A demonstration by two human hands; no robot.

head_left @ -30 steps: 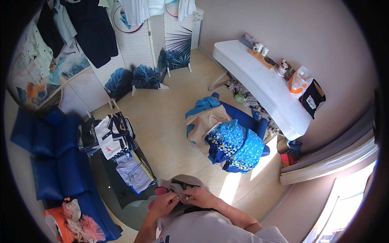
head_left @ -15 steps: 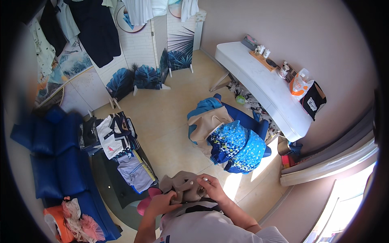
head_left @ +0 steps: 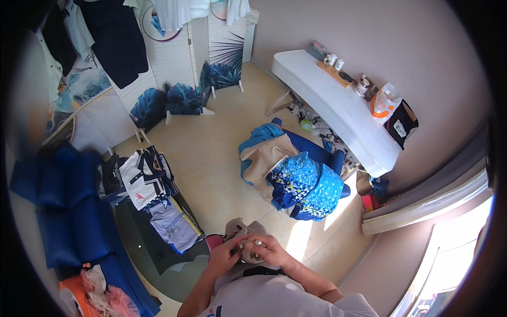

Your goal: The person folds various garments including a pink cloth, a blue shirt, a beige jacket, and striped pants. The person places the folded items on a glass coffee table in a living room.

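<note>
In front of my body a taupe garment (head_left: 238,228) is bunched up between my hands. My left hand (head_left: 226,254) is closed on its left side, fingers curled into the cloth. Opposite it, my right hand (head_left: 268,250) pinches the gathered fabric, its fingertips close to those of the left. Small pale spots show by the fingertips, too small to make out. Beside my left hand a pink item (head_left: 214,241) peeks out, partly covered.
Ahead, a blue chair (head_left: 339,164) carries a blue patterned garment (head_left: 317,185) and a beige one (head_left: 266,154). Folded clothes (head_left: 171,227) lie on a dark glass table (head_left: 158,252) at left, beside a blue sofa (head_left: 90,227). A white desk (head_left: 338,111) lines the right wall.
My hands have come closer together, the right one moving left toward the left hand. The taupe garment is gathered more tightly, and less of the pink item shows.
</note>
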